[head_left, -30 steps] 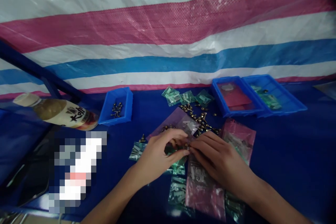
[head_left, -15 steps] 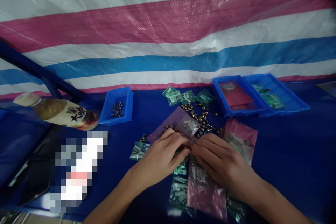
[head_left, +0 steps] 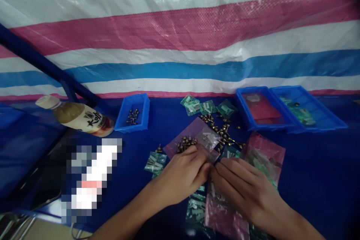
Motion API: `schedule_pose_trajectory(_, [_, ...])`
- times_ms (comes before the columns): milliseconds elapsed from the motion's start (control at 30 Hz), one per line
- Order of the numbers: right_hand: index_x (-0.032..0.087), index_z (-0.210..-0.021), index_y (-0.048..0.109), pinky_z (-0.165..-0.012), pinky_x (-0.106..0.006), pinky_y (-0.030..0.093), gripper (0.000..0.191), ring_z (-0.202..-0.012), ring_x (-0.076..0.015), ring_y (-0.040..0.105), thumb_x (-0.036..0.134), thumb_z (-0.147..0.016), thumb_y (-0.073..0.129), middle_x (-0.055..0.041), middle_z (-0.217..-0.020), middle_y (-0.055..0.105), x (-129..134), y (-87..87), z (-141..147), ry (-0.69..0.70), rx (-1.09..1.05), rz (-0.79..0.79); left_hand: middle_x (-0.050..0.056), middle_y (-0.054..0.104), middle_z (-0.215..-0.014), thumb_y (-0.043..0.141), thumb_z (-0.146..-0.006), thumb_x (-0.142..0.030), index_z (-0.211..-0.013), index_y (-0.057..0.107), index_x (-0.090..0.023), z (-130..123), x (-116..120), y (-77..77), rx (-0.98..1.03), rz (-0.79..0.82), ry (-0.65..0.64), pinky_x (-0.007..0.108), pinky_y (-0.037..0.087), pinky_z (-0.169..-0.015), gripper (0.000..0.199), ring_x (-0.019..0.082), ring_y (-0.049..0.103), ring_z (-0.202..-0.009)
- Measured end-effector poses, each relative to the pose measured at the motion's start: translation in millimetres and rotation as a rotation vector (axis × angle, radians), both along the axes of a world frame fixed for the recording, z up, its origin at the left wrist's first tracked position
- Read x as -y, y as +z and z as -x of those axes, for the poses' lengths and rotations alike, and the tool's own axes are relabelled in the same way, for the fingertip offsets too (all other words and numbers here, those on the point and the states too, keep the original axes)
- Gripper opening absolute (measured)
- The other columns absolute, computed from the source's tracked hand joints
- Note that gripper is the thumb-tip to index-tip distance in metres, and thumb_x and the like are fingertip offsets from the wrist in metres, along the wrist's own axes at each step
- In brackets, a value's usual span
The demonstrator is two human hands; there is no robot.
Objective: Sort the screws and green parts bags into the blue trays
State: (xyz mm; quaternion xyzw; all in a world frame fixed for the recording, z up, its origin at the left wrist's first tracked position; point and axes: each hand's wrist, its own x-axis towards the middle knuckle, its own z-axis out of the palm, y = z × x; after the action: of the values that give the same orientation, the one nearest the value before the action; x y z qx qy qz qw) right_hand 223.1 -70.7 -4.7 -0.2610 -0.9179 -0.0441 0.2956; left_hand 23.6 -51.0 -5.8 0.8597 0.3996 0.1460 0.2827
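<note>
The left hand (head_left: 180, 177) and right hand (head_left: 246, 191) curl inward, fingertips almost meeting; any hold is hidden. They rest above a pink plastic bag (head_left: 225, 221), with brass screws (head_left: 222, 134) just beyond.

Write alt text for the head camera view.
The left hand and right hand nearly meet between a purple plastic bag and a pink plastic bag on a dark blue cover. Brass-coloured screws lie scattered just beyond them. A blue bin stands behind, before a striped tarpaulin.
</note>
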Motion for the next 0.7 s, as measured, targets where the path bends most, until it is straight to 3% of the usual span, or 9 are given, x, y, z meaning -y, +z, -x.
schedule_pose_trajectory(133, [0.007, -0.097, 0.067, -0.079, -0.038, 0.048, 0.032, -0.089, -0.0224, 0.061, 0.01, -0.1, 0.035, -0.0101, -0.09, 0.07, -4, -1.7, 0, -0.012, 0.02, 0.043, 0.002, 0.057, -0.077, 0.038, -0.101, -0.023, -0.08, 0.05, -0.018, 2, -1, 2.1, -0.033, -0.056, 0.014, 0.03, 0.043, -0.069, 0.024, 0.018, 0.055, -0.083])
schedule_pose_trajectory(267, [0.009, -0.111, 0.065, -0.084, -0.039, 0.048, 0.024, -0.098, -0.0231, 0.06, 0.01, -0.098, 0.044, -0.0101, -0.102, 0.069, -6, -5.8, -6, -0.017, -0.01, 0.121, 0.001, 0.061, -0.079, 0.046, -0.099, -0.025, -0.083, 0.055, -0.018, 14, -9, 8.6, 0.033, -0.173, 0.089, 0.028, 0.043, -0.072, 0.02, 0.016, 0.054, -0.082])
schedule_pose_trajectory(367, [0.011, -0.115, 0.064, -0.086, -0.039, 0.048, 0.024, -0.101, -0.0232, 0.059, 0.01, -0.095, 0.052, -0.0085, -0.106, 0.069, -6, -7.9, -10, -0.027, -0.049, 0.125, 0.001, 0.065, -0.087, 0.052, -0.097, -0.03, -0.09, 0.059, -0.019, 40, -22, 15.4, 0.022, -0.365, 0.319, 0.03, 0.044, -0.079, 0.015, 0.017, 0.055, -0.086])
schedule_pose_trajectory(467, [0.011, -0.113, 0.065, -0.084, -0.04, 0.049, 0.022, -0.1, -0.024, 0.06, 0.01, -0.094, 0.053, -0.0085, -0.104, 0.07, -6, -7.3, -10, -0.041, -0.067, 0.121, 0.004, 0.067, -0.091, 0.055, -0.095, -0.034, -0.092, 0.062, -0.02, 80, -36, 21.8, -0.136, -0.6, 0.668, 0.036, 0.042, -0.086, 0.016, 0.022, 0.056, -0.091])
schedule_pose_trajectory(533, [0.01, -0.111, 0.065, -0.082, -0.04, 0.05, 0.021, -0.099, -0.0242, 0.061, 0.01, -0.093, 0.054, -0.009, -0.103, 0.07, -6, -6.0, -9, -0.047, -0.072, 0.125, 0.006, 0.066, -0.094, 0.055, -0.094, -0.039, -0.091, 0.061, -0.02, 106, -43, 24.6, -0.275, -0.64, 0.852, 0.04, 0.042, -0.089, 0.02, 0.025, 0.055, -0.091])
schedule_pose_trajectory(633, [0.011, -0.111, 0.064, -0.081, -0.039, 0.051, 0.021, -0.098, -0.0237, 0.061, 0.01, -0.093, 0.054, -0.0087, -0.101, 0.071, -6, -4.2, -7, -0.047, -0.074, 0.122, 0.007, 0.065, -0.097, 0.055, -0.092, -0.043, -0.1, 0.061, -0.021, 126, -45, 27.9, -0.362, -0.663, 0.959, 0.042, 0.041, -0.091, 0.024, 0.027, 0.056, -0.092])
schedule_pose_trajectory(700, [0.012, -0.113, 0.064, -0.082, -0.039, 0.051, 0.022, -0.099, -0.0235, 0.061, 0.01, -0.093, 0.054, -0.0084, -0.102, 0.07, -6, -4.1, -8, -0.048, -0.073, 0.119, 0.007, 0.065, -0.095, 0.055, -0.092, -0.044, -0.102, 0.061, -0.021, 124, -42, 31.5, -0.349, -0.647, 0.932, 0.04, 0.042, -0.089, 0.025, 0.027, 0.057, -0.093])
